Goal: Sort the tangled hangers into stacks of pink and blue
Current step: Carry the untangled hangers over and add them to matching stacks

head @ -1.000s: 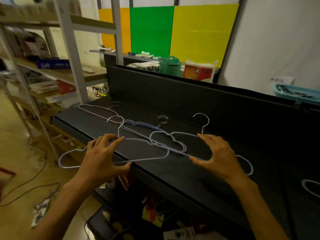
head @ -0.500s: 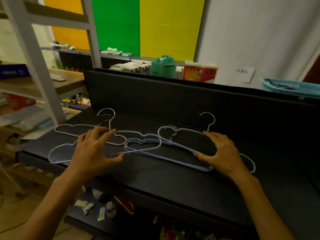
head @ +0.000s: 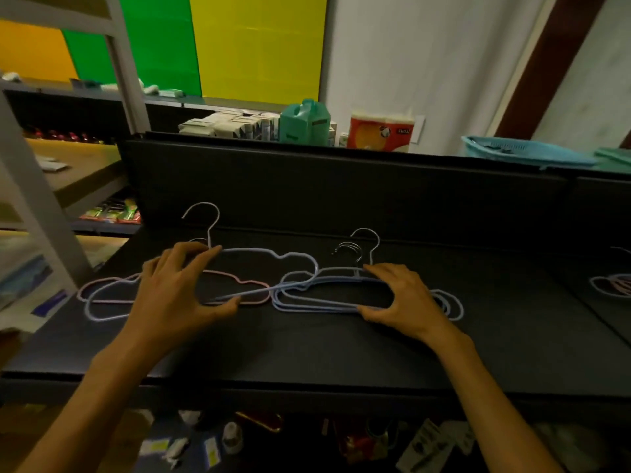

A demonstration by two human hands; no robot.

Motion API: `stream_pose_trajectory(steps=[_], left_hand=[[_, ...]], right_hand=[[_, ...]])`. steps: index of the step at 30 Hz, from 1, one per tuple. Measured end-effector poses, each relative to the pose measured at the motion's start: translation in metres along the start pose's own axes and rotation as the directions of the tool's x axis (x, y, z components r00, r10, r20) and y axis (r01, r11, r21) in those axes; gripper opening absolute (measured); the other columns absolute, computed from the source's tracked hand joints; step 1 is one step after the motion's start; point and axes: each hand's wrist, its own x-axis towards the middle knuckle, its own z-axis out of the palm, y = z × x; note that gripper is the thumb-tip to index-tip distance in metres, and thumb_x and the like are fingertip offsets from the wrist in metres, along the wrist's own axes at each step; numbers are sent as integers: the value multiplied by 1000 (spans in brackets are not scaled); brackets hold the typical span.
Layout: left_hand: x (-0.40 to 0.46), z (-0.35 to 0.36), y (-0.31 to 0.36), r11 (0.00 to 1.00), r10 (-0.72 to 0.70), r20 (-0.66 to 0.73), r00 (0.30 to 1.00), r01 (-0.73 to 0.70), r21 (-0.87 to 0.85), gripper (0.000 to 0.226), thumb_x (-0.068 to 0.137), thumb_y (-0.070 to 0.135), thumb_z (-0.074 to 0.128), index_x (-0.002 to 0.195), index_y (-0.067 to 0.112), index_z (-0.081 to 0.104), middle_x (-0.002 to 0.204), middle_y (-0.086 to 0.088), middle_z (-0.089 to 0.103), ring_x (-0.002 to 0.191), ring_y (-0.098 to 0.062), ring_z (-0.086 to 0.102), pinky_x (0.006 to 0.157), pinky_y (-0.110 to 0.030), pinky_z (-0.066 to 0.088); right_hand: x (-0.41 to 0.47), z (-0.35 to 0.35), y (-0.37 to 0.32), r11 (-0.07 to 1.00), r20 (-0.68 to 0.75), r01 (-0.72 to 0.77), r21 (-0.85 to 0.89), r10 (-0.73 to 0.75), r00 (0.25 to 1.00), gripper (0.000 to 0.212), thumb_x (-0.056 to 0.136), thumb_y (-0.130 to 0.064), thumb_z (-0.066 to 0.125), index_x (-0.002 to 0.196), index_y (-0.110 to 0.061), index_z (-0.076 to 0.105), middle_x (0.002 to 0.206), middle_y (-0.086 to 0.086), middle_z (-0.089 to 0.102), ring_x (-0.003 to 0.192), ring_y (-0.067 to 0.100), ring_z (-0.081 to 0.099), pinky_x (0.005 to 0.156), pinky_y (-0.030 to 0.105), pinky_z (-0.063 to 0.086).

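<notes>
Left hand [head: 177,288] half-curled gripping blue hanger [head: 266,252] over pink hanger [head: 239,281]; right hand [head: 399,298] clasping blue stack [head: 324,303].

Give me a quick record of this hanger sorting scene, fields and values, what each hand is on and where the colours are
surface: black table
left hand: spread over a light blue hanger crossing the pink hanger
right hand: grip on the blue stack
blue stack: several, hooks pointing away
tangle: light blue hanger's end overlaps the blue stack
far right: more hangers, partly out of frame
</notes>
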Motion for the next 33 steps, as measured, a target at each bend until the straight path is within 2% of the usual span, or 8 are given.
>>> stream_pose_trajectory(steps=[2, 4, 10, 13, 21, 29, 33], left_hand=[[4, 4, 2, 1000, 12, 6, 1000, -12, -8, 92, 63, 53, 80, 141, 23, 41, 140, -9, 34, 127, -32, 32, 106, -50, 27], [8, 9, 4, 1000, 26, 8, 1000, -26, -16, 92, 63, 51, 79, 141, 24, 40, 140, -8, 34, 128, -30, 30, 107, -49, 26], [18, 19, 11, 998, 62, 33, 998, -61, -28, 92, 65, 55, 77, 143, 28, 36, 143, -5, 32, 129, -26, 26, 109, -45, 22], [23, 24, 17, 996, 89, 36, 995, -88, -14, 95, 63, 65, 72, 143, 29, 35, 142, -3, 31, 128, -22, 25, 108, -43, 21], [39, 48, 47, 986, 161, 146, 976, -165, 11, 95, 66, 72, 62, 145, 30, 30, 144, -2, 29, 131, -22, 29, 111, -42, 19], [45, 73, 111, 981, 193, 230, 954, -195, -11, 91, 70, 74, 57, 145, 33, 26, 145, 1, 27, 132, -18, 27, 112, -41, 21], [46, 85, 147, 983, 182, 272, 945, -185, -15, 90, 71, 72, 58, 145, 33, 27, 145, 2, 26, 132, -18, 27, 112, -41, 21]], right_hand=[[2, 3, -3, 1000, 38, -3, 7, 3, 999, 81, 75, -57, 67, 144, -33, 31, 147, -4, 33, 133, 14, 29, 109, 30, 24], [4, 5, -5, 1000, 83, -14, 21, 13, 996, 83, 74, -59, 66, 144, -36, 29, 148, -5, 31, 134, 14, 28, 110, 32, 26], [8, 7, -8, 1000, 155, -22, -10, 23, 988, 83, 76, -58, 64, 146, -36, 24, 149, -5, 25, 135, 16, 25, 111, 36, 28], [7, 4, -6, 998, 153, -4, -60, 13, 988, 81, 77, -62, 59, 145, -37, 23, 150, -7, 23, 136, 17, 22, 111, 35, 27], [-27, -19, 18, 967, -138, -88, -240, 55, 989, 62, 87, -51, 53, 141, -26, 37, 145, -3, 37, 133, 15, 31, 111, 29, 20], [-56, -43, 71, 960, -196, -154, -236, 108, 975, 57, 88, -48, 54, 139, -24, 42, 143, -2, 42, 133, 14, 34, 112, 28, 17], [-60, -56, 103, 968, -219, -167, -188, 124, 968, 54, 89, -46, 55, 137, -25, 44, 141, -2, 45, 131, 14, 37, 111, 29, 20]])
